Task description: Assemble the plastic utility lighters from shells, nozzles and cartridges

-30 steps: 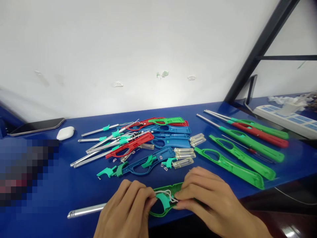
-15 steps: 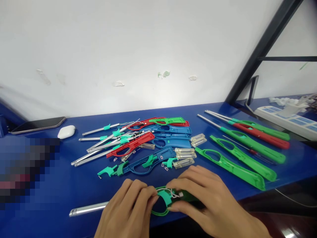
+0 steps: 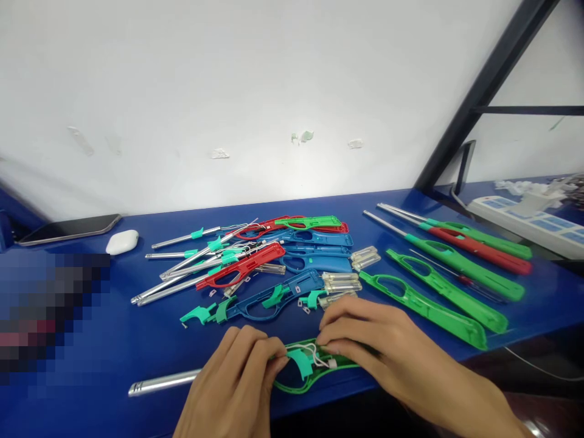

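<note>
A green lighter shell [image 3: 298,387] lies open at the table's front edge, with a teal trigger [image 3: 303,364] and white wires [image 3: 314,351] inside. Its silver tube [image 3: 164,383] sticks out to the left. My left hand [image 3: 237,377] is closed on the shell's front part, where the tube enters. My right hand [image 3: 378,340] bends over the shell's upper rim, thumb and fingers pinched together near the wires; whatever they hold is hidden. Behind my hands lies a blue shell [image 3: 255,302] with teal parts, beside clear fuel tanks [image 3: 340,283].
Red, blue and green shells and silver tubes [image 3: 182,237] are piled at mid-table. On the right are finished-looking lighters [image 3: 474,267], a screwdriver [image 3: 464,280] and two green half shells [image 3: 424,307]. A white case [image 3: 122,242] and phone [image 3: 73,230] lie left.
My right hand has shifted up, off the shell's lower side, and its thumb has moved closer to the fingers. More of the shell and wires shows. My left hand stays about where it was.
</note>
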A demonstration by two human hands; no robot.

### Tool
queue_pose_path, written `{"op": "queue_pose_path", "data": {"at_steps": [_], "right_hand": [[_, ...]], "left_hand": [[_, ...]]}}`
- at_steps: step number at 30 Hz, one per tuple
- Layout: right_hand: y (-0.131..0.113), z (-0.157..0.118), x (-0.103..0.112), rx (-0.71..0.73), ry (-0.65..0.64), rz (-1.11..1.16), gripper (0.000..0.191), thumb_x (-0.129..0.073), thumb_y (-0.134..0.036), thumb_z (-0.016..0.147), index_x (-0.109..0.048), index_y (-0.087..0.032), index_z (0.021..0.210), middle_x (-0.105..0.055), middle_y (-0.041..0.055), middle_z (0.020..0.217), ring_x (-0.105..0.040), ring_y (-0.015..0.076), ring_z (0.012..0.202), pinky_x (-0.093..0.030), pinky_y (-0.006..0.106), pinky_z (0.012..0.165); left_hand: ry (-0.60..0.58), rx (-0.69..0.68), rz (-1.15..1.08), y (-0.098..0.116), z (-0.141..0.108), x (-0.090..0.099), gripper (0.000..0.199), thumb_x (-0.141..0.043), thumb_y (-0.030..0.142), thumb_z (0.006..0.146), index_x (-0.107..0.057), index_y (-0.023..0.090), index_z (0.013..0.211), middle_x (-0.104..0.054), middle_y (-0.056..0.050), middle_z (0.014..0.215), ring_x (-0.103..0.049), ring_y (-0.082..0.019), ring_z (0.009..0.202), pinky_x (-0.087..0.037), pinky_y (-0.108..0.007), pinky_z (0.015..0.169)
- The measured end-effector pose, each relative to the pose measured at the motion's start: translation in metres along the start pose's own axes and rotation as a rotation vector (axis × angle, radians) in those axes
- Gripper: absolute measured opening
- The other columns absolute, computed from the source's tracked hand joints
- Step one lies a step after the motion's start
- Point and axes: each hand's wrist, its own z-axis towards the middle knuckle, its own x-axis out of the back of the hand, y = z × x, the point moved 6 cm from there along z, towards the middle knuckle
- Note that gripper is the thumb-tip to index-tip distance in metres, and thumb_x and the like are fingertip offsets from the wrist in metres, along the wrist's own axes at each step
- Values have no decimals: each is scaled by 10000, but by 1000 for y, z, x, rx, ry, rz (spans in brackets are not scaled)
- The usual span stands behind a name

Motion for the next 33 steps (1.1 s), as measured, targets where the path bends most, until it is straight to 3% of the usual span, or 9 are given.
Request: {"op": "queue_pose_path", "data": {"at_steps": [6,10,16,21,28,33], "right_hand": [[-4,8,2,55,-184,-155,230,-583,-154,1114,-754,-281,1029,-714,-19,1077,-701,137,864,-499,257,746],[-8,13,2,133,-174,-299,197,-660,-108,1064,-732,-291,1044,-729,-53,1099,-689,146,912,-439,286,738],[-17,18,-5,295,-173,-459,172,-773,-59,973,-710,-209,1028,-753,-7,1045,-695,185,897,-469,312,744],[-14,16,-6,248,-155,-442,260,-804,-9,908,-700,-219,1022,-755,-10,1020,-707,189,834,-501,306,729],[-5,17,-2,168,-44,-347,294,-531,13,1031,-683,-220,1128,-767,2,1033,-745,179,844,-533,282,723],[-7,18,-4,154,-46,-346,209,-605,-59,1056,-734,-222,1085,-775,4,951,-749,177,810,-560,268,724]], "left_hand": [[15,1,-3,1,0,3,232,-466,57,1065,-594,251,1057,-653,1,901,-608,-165,768,-551,-273,703],[45,-22,5,3,5,6,267,-441,24,1040,-597,241,1033,-654,5,871,-597,-163,736,-542,-278,683],[37,-27,13,5,6,4,271,-440,12,1035,-607,226,1051,-652,2,862,-593,-159,729,-527,-277,660],[31,-23,32,3,3,3,253,-438,35,1052,-602,228,1052,-650,2,865,-588,-164,731,-529,-283,666],[43,-30,32,3,4,3,254,-431,46,1077,-604,228,1039,-661,4,877,-590,-164,755,-521,-278,683],[52,-71,59,5,0,4,262,-434,81,1109,-658,212,1076,-675,-9,901,-598,-168,795,-533,-278,733]]}}
